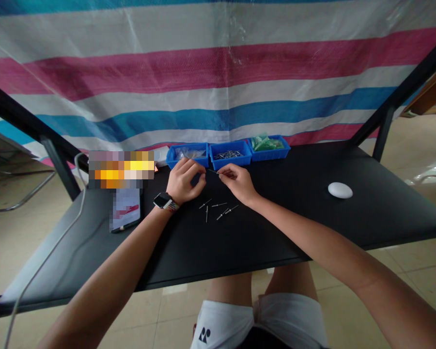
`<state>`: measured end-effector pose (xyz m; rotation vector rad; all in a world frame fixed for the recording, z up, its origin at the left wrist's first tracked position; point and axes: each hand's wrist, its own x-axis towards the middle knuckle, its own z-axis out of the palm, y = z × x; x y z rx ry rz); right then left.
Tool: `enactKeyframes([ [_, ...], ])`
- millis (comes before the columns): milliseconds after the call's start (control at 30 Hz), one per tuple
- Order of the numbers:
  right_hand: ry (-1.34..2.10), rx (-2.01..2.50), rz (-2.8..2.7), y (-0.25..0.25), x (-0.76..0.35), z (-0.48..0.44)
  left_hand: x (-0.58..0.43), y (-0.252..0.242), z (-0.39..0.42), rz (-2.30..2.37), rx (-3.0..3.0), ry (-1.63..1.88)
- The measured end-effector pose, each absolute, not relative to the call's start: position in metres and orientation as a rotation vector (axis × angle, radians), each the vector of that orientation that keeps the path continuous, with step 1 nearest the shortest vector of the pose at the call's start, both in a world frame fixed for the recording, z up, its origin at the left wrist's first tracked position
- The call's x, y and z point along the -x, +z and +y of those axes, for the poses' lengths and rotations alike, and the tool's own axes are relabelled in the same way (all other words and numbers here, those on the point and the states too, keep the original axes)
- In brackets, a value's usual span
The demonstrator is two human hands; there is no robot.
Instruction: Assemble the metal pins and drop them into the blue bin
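Observation:
My right hand (239, 182) pinches a thin blind rivet (212, 171) between thumb and fingertips, its pin pointing left. Just across from it is my left hand (186, 179), wearing a watch (163, 200); its fingers are curled and thumb and forefinger come close together near the pin's tip. Whether something small sits in that pinch is hidden. Below and between the hands, several loose blind rivets (222, 214) lie scattered on the black table (210, 252). Behind the hands, a blue bin (230, 164) contains many more rivets.
A left blue bin (170, 157) holds clear plastic bags, a right one (272, 155) green packaging. A phone (127, 213) lies at left, near a white cable (63, 232). A white oval object (340, 190) rests at right. Striped sheeting (218, 72) hangs behind.

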<state>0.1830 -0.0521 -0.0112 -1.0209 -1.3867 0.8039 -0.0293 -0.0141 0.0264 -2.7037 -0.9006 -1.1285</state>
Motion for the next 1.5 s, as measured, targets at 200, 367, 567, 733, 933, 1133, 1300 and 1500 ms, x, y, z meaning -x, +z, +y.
enactKeyframes([
  [200, 0.828, 1.013, -1.402, -0.0105, -0.1831, -0.0530, 0.0286, 0.0246, -0.0138, -0.904, 2.735, -1.171],
  [367, 0.859, 1.017, -1.383, -0.0110, -0.1837, -0.0519, 0.0275, 0.0237, -0.0133, -0.929, 2.763, -1.125],
  [567, 0.860, 1.018, -1.353, -0.0114, -0.1851, -0.0513, 0.0275, 0.0228, -0.0122, -0.880, 2.800, -1.109],
  [733, 0.871, 1.026, -1.329, -0.0117, -0.1861, -0.0505, 0.0274, 0.0206, -0.0109, -0.866, 2.798, -1.126],
  [933, 0.897, 1.035, -1.311, -0.0123, -0.1858, -0.0489, 0.0252, 0.0216, -0.0105, -0.939, 2.804, -1.152],
  [1133, 0.945, 1.031, -1.259, -0.0094, -0.1844, -0.0509, 0.0245, 0.0228, -0.0095, -0.933, 2.797, -1.157],
  [1300, 0.928, 1.016, -1.251, -0.0075, -0.1841, -0.0523, 0.0240, 0.0219, -0.0075, -0.862, 2.857, -1.080],
  [1500, 0.897, 1.002, -1.283, -0.0072, -0.1860, -0.0522, 0.0232, 0.0206, -0.0053, -0.876, 2.891, -1.051],
])
